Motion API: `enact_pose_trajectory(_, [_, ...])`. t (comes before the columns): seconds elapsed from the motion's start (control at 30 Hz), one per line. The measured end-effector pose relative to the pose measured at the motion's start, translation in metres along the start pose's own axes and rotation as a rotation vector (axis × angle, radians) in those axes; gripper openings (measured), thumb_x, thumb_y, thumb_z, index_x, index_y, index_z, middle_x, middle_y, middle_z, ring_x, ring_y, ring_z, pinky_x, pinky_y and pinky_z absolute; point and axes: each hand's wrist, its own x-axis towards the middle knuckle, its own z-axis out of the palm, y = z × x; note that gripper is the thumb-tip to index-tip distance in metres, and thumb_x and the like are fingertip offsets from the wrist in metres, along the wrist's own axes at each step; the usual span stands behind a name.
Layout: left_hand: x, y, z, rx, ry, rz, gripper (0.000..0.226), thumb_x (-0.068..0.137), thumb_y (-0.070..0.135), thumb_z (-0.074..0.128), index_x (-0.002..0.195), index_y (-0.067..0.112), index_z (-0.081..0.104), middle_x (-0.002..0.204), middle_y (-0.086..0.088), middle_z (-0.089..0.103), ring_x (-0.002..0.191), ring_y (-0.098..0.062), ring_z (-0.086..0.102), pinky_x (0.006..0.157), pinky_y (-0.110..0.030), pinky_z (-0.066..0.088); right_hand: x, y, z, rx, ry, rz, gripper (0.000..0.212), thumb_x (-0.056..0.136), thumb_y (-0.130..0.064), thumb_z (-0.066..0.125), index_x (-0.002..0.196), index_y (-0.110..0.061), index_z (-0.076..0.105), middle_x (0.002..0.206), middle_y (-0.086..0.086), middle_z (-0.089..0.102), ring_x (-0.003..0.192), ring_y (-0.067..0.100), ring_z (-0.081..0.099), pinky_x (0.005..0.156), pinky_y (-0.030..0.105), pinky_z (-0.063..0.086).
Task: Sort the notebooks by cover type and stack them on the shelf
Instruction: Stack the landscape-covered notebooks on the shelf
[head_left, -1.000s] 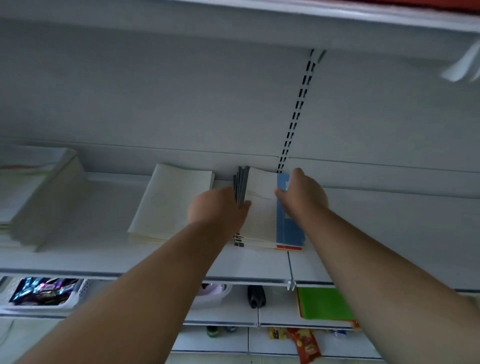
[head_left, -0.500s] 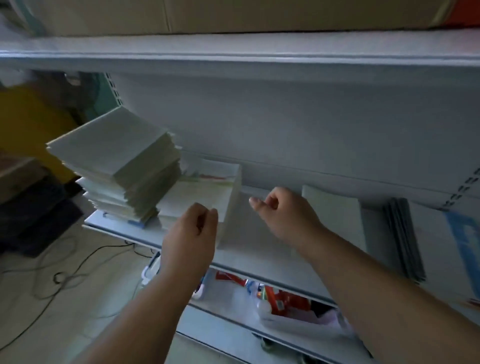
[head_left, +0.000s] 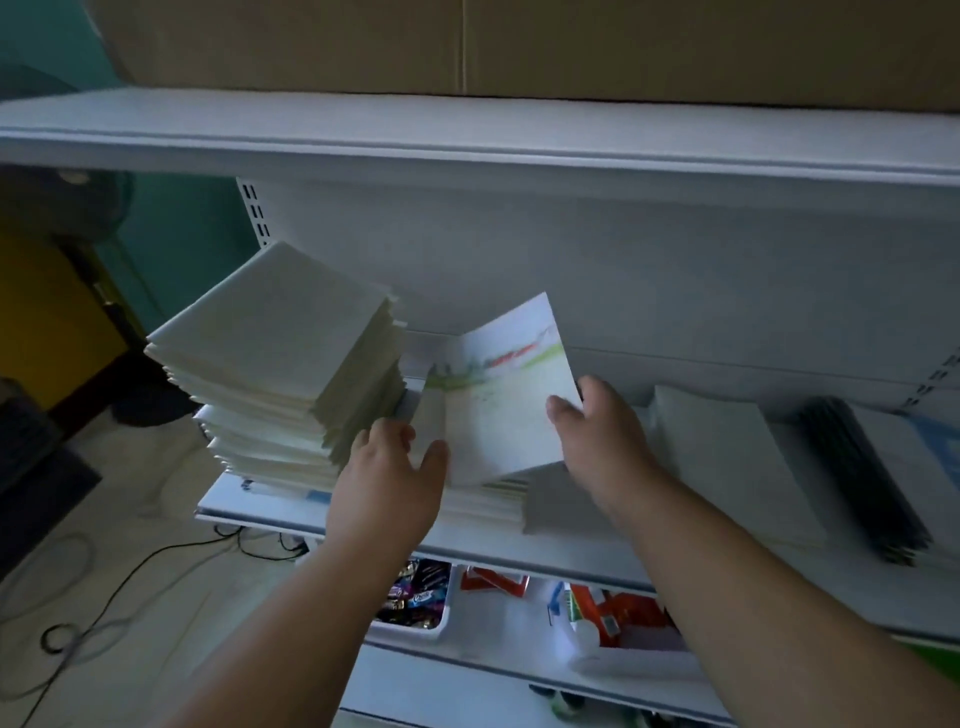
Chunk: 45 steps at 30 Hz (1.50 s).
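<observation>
the right hand (head_left: 597, 436) holds a notebook (head_left: 506, 395) by its right edge, thumb on the front and the other fingers behind it. the notebook is tipped up, with its far end in the air and its near end down on a short pile (head_left: 488, 491) of notebooks. its cover is pale with a green and red picture near the top.

the left hand (head_left: 392, 467) is at the near left corner of the same notebook. its fingers are spread and nearly straight, and its thumb touches the cover edge. it is not wrapped round anything that can be seen.

just left of the hands is a tall pile (head_left: 280, 364) of plain pale notebooks. it leans a bit and its layers are not lined up. all of this sits on a white shelf (head_left: 363, 525).

to the right of the right hand lies a flat pale pile (head_left: 727, 457), and past that a dark pile (head_left: 862, 478) of notebooks lies on the same shelf.

under the shelf is a tray (head_left: 415, 597) of shiny sweets and a tub (head_left: 618, 618) with red and orange packs. a brown box (head_left: 519, 47) sits on the top shelf. black wires (head_left: 104, 597) lie on the floor at the left.
</observation>
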Motion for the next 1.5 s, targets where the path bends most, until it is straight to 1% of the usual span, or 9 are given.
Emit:
enact_pose_trajectory(0.2, [0.014, 0.012, -0.017, -0.929, -0.085, -0.202, 0.014, 0.097, 0.010, 0.059, 0.103, 0.021, 0.066, 0.106, -0.005, 0.071, 0.095, -0.030, 0.068, 0.080, -0.047, 0.059, -0.017, -0.018, 0.012, 0.294, -0.084, -0.023, 0.037, 0.087, -0.058, 0.053, 0.087, -0.021, 0.056, 0.083, 0.002, 0.065, 0.082, 0.020, 0.062, 0.073, 0.041, 0.054])
enact_pose_trajectory(0.33, [0.017, 0.002, -0.023, -0.860, 0.037, -0.119, 0.018, 0.099, 0.013, 0.054, 0.089, 0.026, 0.062, 0.095, -0.004, 0.071, 0.091, -0.031, 0.067, 0.082, -0.051, 0.056, -0.013, -0.008, 0.028, 0.007, 0.024, 0.122, 0.063, 0.094, -0.070, 0.031, 0.095, -0.014, 0.059, 0.084, 0.002, 0.061, 0.093, 0.029, 0.063, 0.074, 0.037, 0.045])
enact_pose_trajectory(0.43, [0.017, -0.009, -0.026, -0.887, 0.040, -0.090, 0.022, 0.102, 0.013, 0.049, 0.096, 0.029, 0.062, 0.090, 0.008, 0.072, 0.077, -0.013, 0.064, 0.067, -0.029, 0.054, -0.009, 0.008, 0.038, -0.326, -0.048, 0.191, 0.083, 0.086, -0.076, 0.043, 0.131, -0.006, 0.046, 0.121, 0.011, 0.060, 0.110, 0.030, 0.060, 0.076, 0.032, 0.043])
enact_pose_trajectory(0.6, [0.017, -0.017, -0.031, -0.944, -0.011, -0.149, 0.028, 0.103, 0.019, 0.050, 0.090, 0.037, 0.067, 0.085, 0.010, 0.073, 0.098, -0.037, 0.066, 0.089, -0.064, 0.052, -0.006, 0.000, 0.021, -0.460, -0.062, 0.186, 0.047, 0.100, -0.048, 0.046, 0.116, -0.006, 0.058, 0.113, 0.014, 0.066, 0.097, 0.030, 0.061, 0.071, 0.029, 0.037])
enact_pose_trajectory(0.73, [0.017, -0.008, -0.033, -1.033, -0.027, -0.206, 0.027, 0.103, 0.019, 0.052, 0.090, 0.035, 0.069, 0.088, 0.006, 0.073, 0.100, -0.037, 0.065, 0.086, -0.066, 0.053, -0.011, -0.011, -0.005, -0.055, 0.106, 0.131, 0.025, 0.101, -0.032, 0.049, 0.110, -0.010, 0.056, 0.108, 0.011, 0.063, 0.082, 0.026, 0.061, 0.066, 0.030, 0.047])
enact_pose_trajectory(0.93, [0.015, 0.005, -0.037, -1.045, -0.083, -0.159, 0.022, 0.103, 0.020, 0.052, 0.093, 0.033, 0.067, 0.100, -0.002, 0.070, 0.098, -0.036, 0.065, 0.079, -0.062, 0.053, -0.033, -0.051, 0.001, 0.604, -0.245, 0.142, 0.021, 0.102, -0.025, 0.046, 0.087, -0.022, 0.060, 0.066, -0.003, 0.059, 0.058, 0.012, 0.049, 0.057, 0.024, 0.034])
enact_pose_trajectory(1.03, [0.015, -0.001, -0.044, -1.079, -0.041, -0.154, 0.020, 0.103, 0.012, 0.051, 0.093, 0.022, 0.065, 0.094, -0.004, 0.070, 0.090, -0.034, 0.064, 0.074, -0.061, 0.054, -0.017, -0.043, 0.014, 0.517, -0.139, 0.186, 0.049, 0.103, -0.049, 0.039, 0.073, -0.018, 0.062, 0.061, -0.003, 0.060, 0.054, 0.015, 0.051, 0.055, 0.025, 0.034])
enact_pose_trajectory(1.2, [0.016, -0.024, -0.054, -1.111, 0.057, -0.180, 0.017, 0.103, 0.014, 0.050, 0.099, 0.023, 0.064, 0.100, -0.003, 0.069, 0.085, -0.024, 0.065, 0.063, -0.043, 0.057, 0.007, 0.000, 0.038, -0.292, -0.126, 0.216, 0.080, 0.078, -0.077, 0.053, 0.124, -0.012, 0.056, 0.115, 0.006, 0.062, 0.107, 0.027, 0.062, 0.083, 0.035, 0.048])
enact_pose_trajectory(1.5, [0.011, -0.018, -0.049, -1.072, -0.032, -0.198, 0.018, 0.103, 0.013, 0.051, 0.099, 0.024, 0.065, 0.098, -0.003, 0.071, 0.093, -0.030, 0.065, 0.083, -0.058, 0.056, 0.007, 0.000, 0.016, -0.168, 0.031, 0.149, 0.025, 0.095, -0.030, 0.052, 0.112, -0.011, 0.054, 0.111, 0.012, 0.063, 0.098, 0.031, 0.060, 0.079, 0.037, 0.045])
